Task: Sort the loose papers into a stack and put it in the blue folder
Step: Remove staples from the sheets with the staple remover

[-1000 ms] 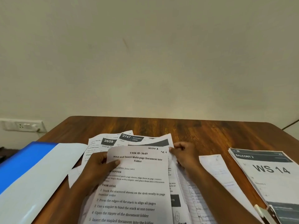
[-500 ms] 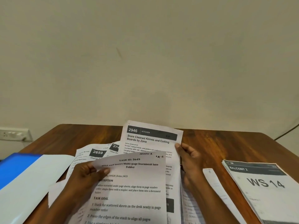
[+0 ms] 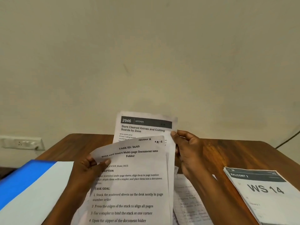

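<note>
**Papers held up in both hands over the desk**

Papers in the head view: the left hand (image 3: 87, 172) pinches the "TASK ID: 3649" sheet (image 3: 131, 184) at its curled upper-left corner, thumb on the printed face. At 1 o'clock from it, the right hand (image 3: 188, 153) grips the right edge of the "2946 KITCHEN" sheet (image 3: 146, 127), standing upright behind. More loose sheets (image 3: 190, 200) lie beneath. The blue folder (image 3: 27, 181) lies at 9 o'clock on the wooden table (image 3: 227, 151); the "WS 14" stack (image 3: 266, 192) at 3 o'clock.
</note>
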Available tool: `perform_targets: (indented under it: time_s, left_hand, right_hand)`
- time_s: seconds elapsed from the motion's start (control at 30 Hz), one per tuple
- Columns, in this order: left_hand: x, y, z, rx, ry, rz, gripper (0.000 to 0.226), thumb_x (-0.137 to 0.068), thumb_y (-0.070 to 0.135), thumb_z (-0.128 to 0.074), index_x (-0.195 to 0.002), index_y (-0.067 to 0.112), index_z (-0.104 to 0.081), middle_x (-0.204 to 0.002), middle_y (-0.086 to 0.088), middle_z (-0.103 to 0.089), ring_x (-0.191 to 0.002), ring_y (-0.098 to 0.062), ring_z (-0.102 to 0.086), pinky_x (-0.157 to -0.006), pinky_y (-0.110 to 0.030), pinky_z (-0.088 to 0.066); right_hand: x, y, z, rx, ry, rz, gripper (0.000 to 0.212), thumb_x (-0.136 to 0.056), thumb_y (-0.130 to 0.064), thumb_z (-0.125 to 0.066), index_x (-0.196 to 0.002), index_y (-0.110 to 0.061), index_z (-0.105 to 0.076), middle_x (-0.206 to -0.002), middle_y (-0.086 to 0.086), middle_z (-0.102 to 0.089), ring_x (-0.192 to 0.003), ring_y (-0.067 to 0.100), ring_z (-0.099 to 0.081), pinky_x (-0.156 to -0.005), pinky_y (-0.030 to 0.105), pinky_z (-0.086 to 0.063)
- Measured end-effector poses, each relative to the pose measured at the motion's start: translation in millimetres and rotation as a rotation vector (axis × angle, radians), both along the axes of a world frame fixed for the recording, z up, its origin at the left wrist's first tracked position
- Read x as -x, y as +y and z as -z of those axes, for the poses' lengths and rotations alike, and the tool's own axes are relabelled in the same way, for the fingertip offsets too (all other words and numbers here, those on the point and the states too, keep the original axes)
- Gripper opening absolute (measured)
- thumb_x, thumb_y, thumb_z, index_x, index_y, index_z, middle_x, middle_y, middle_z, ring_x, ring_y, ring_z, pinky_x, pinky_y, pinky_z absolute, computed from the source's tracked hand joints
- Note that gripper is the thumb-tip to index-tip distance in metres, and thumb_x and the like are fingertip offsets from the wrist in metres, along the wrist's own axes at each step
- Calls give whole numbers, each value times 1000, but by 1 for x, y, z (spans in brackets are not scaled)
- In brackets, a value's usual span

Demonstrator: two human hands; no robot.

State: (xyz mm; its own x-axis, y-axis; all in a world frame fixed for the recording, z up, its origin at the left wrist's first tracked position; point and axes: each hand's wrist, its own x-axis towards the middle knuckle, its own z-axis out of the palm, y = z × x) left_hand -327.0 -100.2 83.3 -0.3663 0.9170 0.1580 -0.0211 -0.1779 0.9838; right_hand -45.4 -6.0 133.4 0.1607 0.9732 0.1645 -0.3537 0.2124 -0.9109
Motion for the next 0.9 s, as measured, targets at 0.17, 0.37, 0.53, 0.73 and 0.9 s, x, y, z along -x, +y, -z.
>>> perform_targets:
  time_s: [0.17, 0.37, 0.53, 0.73, 0.9]
  left_hand:
    - [-6, -23, -10, -4, -35, 69, 26, -88, 0, -72, -114, 5, -73, -99, -21, -79, -79, -38, -79, -67, -43, -65]
    - [-24, -52, -4, 54, -88, 88, 22, -90, -6, -71, -110, 0, -74, -99, -26, -78, -75, -37, -79, -58, -36, -65]
    - [-45, -67, 11, 125, -117, 73, 21, -92, -2, -72, -113, 2, -74, -102, -23, -79, -89, -44, -78, -78, -52, -65]
    - [-68, -83, 32, 193, -101, 23, 20, -92, -2, -73, -112, 0, -74, -99, -20, -80, -89, -41, -78, -87, -55, -61]
    - [-74, -84, 39, 206, -55, 37, 18, -93, -2, -72, -110, 3, -75, -100, -18, -80, -88, -36, -80, -72, -42, -65]
  right_hand:
    - [-28, -26, -15, 76, -62, -24, 14, -93, -9, -77, -106, -3, -73, -52, 1, -59, -37, 8, -43, -36, 19, -36]
    - [-65, -65, 6, 142, -175, -72, 12, -94, -10, -75, -102, 0, -74, -65, 9, -64, -44, 11, -42, -39, 21, -36]
    - [-77, -93, 39, 142, -244, -127, 12, -100, -16, -69, -106, -13, -79, -77, 8, -75, -50, 11, -49, -44, 22, -34]
    - [-89, -108, 79, 177, -303, -149, 18, -103, -21, -65, -114, -14, -77, -97, 21, -79, -75, 34, -65, -60, 34, -43]
    - [-96, -112, 94, 274, -204, -207, 15, -102, -19, -65, -109, -10, -76, -105, 17, -80, -94, 37, -77, -77, 45, -56]
